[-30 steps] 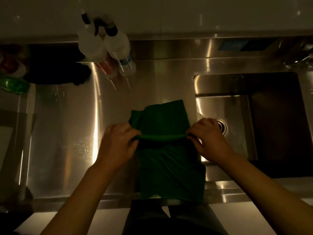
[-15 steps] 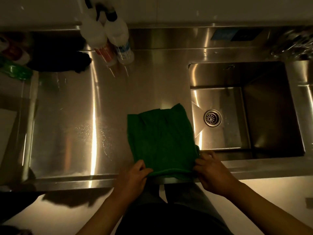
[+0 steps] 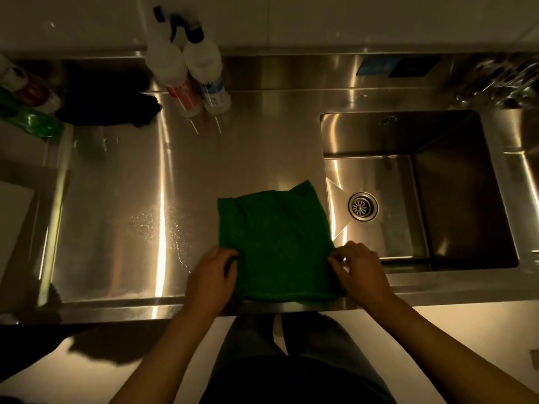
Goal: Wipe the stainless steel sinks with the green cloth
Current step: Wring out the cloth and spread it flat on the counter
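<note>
The green cloth (image 3: pixel 275 243) lies folded flat on the steel counter (image 3: pixel 122 217), just left of the sink basin (image 3: pixel 455 205). My left hand (image 3: pixel 211 279) pinches the cloth's left edge near the front. At the cloth's right edge, close to the sink's front left corner, my right hand (image 3: pixel 360 271) pinches it too. The basin has a round drain (image 3: pixel 362 206) in its floor and nothing else in it.
Two white spray bottles (image 3: pixel 186 71) stand at the back of the counter. A dark cloth (image 3: pixel 110 107) and a green bottle (image 3: pixel 32 119) lie at the back left. A tap (image 3: pixel 501 80) sits at the back right. Water droplets glisten left of the cloth.
The cloth's upper layer has been folded down toward the front edge. Both hands moved from mid-cloth toward me and now sit at its side edges.
</note>
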A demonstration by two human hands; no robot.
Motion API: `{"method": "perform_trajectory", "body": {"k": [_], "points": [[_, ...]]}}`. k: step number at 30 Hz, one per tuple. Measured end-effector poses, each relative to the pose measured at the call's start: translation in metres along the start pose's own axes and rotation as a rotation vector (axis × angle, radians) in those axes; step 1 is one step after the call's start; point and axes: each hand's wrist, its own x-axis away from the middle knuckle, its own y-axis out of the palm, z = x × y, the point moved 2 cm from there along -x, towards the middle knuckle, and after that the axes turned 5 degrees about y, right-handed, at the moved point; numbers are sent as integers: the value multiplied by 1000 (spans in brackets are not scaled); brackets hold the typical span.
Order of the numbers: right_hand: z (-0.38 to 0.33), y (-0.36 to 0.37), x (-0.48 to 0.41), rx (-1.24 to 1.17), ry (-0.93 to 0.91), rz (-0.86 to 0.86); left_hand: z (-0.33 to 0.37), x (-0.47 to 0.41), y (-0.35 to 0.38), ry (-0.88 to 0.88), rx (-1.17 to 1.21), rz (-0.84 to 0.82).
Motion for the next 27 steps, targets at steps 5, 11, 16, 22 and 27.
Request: {"method": "perform_trajectory", "body": {"k": [5, 11, 16, 22, 27], "points": [[-33, -20, -69, -117, 38, 107, -4, -74, -30, -24, -35, 183], [-76, -35, -150, 37, -68, 29, -3, -136, -45, -16, -156, 104], [-83, -37, -174, 353, -184, -11, 0, -150, -46, 18, -331, 40], [-63, -62, -179, 292, -91, 98, -9, -148, -63, -20, -192, 189], [-61, -90, -202, 182, -17, 205, -7, -178, -93, 58, -180, 273]]}}
